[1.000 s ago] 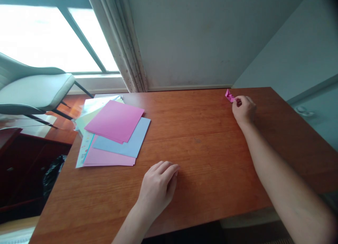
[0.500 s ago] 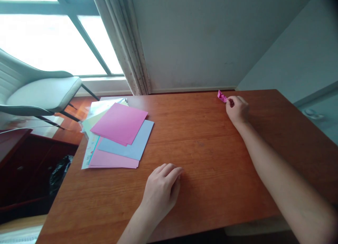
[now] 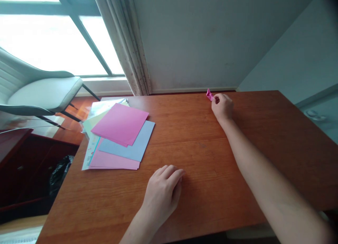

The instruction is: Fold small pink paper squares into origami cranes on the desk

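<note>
Near the far edge of the wooden table [image 3: 174,131], my right hand [image 3: 223,106] pinches a small pink origami figure [image 3: 209,95] between thumb and fingertips. The figure has a pointed, boat-like end sticking out to the left; its other end is hidden by the fingers. My left hand [image 3: 163,187] rests on the table near the front edge, back upward, its fingers curled and held together. Its palm is out of sight, and nothing shows in its grip. Up and to the left of it lies a blue paper stack [image 3: 144,142].
Pink paper sheets [image 3: 120,122] overlap the blue ones, with lighter pink sheets [image 3: 113,161] and clear packaging [image 3: 105,105] beneath. A pale chair [image 3: 44,91] stands left of the table by the window. Behind the table are a curtain [image 3: 124,43] and a wall [image 3: 185,39].
My right hand has moved left along the far edge, taking the pink origami figure with it. My left hand has hardly shifted, and the papers lie as before.
</note>
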The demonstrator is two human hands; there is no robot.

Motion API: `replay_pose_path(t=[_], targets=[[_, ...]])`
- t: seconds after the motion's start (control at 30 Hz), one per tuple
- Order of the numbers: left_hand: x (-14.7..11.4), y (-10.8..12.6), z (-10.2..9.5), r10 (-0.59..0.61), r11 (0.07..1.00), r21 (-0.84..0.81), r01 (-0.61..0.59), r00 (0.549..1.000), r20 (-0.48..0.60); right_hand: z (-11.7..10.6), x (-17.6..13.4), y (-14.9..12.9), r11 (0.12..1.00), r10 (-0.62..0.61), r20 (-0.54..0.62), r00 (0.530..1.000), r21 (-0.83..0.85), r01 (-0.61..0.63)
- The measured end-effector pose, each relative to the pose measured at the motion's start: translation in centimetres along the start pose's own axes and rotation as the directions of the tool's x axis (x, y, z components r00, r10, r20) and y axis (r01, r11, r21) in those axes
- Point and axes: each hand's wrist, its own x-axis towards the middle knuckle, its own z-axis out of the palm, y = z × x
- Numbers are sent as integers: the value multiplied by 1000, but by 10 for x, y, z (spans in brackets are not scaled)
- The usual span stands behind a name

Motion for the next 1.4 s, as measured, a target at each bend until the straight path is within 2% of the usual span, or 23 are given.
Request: replay_pose_path(t=[0.2,0.6,0.77,1.4], targets=[[0,1,0,-2,1000,9,2,1000,10,8,-2,-18,1000,6,21,1000,11,-6],[-1,3,1,-21,999,35,19,999,47,9,-6,-35,999,33,21,999,8,-34],[-2,4,1,-26,999,42,24,998,53,9,-6,-37,998,59,8,998,7,-59],[-2,3,1,-29,999,30,28,998,57,8,-7,-37,999,26,38,999,36,-27]])
